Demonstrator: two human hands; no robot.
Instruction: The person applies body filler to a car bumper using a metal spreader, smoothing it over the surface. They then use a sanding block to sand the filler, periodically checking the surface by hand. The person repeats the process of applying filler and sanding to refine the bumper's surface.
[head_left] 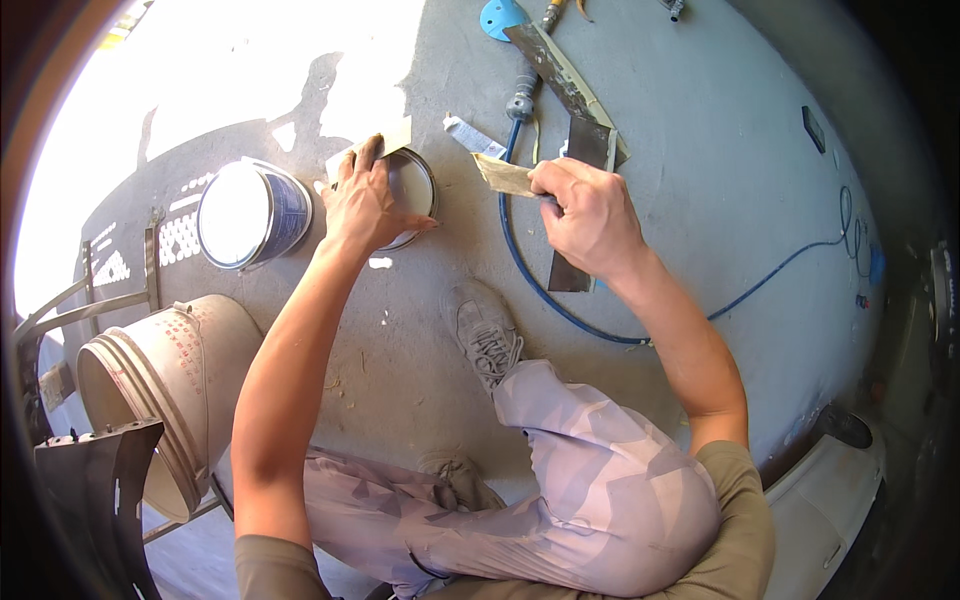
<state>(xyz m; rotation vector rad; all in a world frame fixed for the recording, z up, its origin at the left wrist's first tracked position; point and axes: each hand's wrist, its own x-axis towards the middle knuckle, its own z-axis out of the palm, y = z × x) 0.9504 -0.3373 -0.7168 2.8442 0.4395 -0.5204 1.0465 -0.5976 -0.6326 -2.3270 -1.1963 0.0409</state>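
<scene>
On the grey concrete floor (700, 200), nearest the crouched body, a grey lace-up shoe (487, 335) is planted just below both arms. Left hand (362, 205) presses flat, fingers spread, on the round metal can lid (412, 190), pinning a pale paper sheet (372, 143) at its rim. Right hand (592, 215) is clenched around a tan-coated putty scraper (505, 176), blade pointing at the lid. Risk: a hard push could skid the blade into the left fingers, or drop paste on the floor. The open blue-and-white paint can (250, 213) sits near the left wrist; an elbow swing could tip it. The blue hose (560, 300) loops by the shoe, a snag when rising.
</scene>
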